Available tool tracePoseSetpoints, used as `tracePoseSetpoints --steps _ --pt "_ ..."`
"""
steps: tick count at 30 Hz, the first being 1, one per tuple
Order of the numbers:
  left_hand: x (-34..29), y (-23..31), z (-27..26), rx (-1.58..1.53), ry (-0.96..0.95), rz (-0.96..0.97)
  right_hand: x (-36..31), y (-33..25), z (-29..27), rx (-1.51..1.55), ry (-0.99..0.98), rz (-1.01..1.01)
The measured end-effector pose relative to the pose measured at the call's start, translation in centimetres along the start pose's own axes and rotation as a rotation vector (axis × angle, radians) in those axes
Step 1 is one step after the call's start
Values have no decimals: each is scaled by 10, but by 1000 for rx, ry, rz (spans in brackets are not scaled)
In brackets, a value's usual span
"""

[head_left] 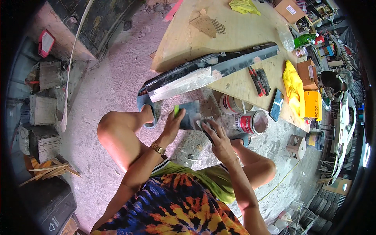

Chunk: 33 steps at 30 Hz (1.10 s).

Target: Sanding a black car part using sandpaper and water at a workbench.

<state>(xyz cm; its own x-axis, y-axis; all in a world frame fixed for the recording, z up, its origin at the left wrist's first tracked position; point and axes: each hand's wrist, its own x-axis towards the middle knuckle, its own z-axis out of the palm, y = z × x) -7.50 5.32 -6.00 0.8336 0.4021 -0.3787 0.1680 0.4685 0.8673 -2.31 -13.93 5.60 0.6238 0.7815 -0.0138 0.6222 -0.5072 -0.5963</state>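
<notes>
The left hand (172,125), with a gold-coloured band (158,148) on its wrist, holds a dark grey, flat rectangular plate (190,113) with a bright green strip along its left side; its fingers are closed on that side, the thumb lying over the top. The right hand (220,141) has its fingers bent and closed around a dark, flat-bladed hand tool (207,135), whose tip is at the plate's lower right corner, though blur hides whether the two touch. Both plate and tool are above the floor (117,78), in front of the bench's near edge. On the pale plywood bench (180,43), a long black-and-grey panel (211,70) with whitish patches lies aslant across the near left corner, its left end jutting past the edge. Below the near edge stand two round metal tins with red-and-white labels, the closer tin (244,123) open and the farther tin (226,105) partly hidden. Black-and-red hand tools (258,82) lie right of the panel, and a dark, flat phone (276,105) rests by the near edge. Toward the near right corner are a crumpled yellow cloth (293,86) and a yellow-orange box (312,105).
</notes>
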Motion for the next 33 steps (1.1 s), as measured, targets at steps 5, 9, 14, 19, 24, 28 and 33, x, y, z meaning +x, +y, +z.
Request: tracePoseSetpoints --steps 5,9,14,19,24,28,33 --pt "-8 4 4 76 -69 103 -10 46 43 -117 87 -18" --pt "-7 17 5 224 -47 41 -15 52 22 -94 -36 175" --pt "-7 10 15 184 -49 138 16 19 17 -256 45 -84" --pt "-2 19 3 135 111 89 -17 21 5 -138 -141 -78" --pt "0 -4 6 -316 -95 -169 7 3 13 -55 -6 -78" --pt "-3 -1 4 101 -37 186 -17 58 44 -94 -37 78" --pt "-10 11 14 91 -114 24 1 35 8 -214 67 98"
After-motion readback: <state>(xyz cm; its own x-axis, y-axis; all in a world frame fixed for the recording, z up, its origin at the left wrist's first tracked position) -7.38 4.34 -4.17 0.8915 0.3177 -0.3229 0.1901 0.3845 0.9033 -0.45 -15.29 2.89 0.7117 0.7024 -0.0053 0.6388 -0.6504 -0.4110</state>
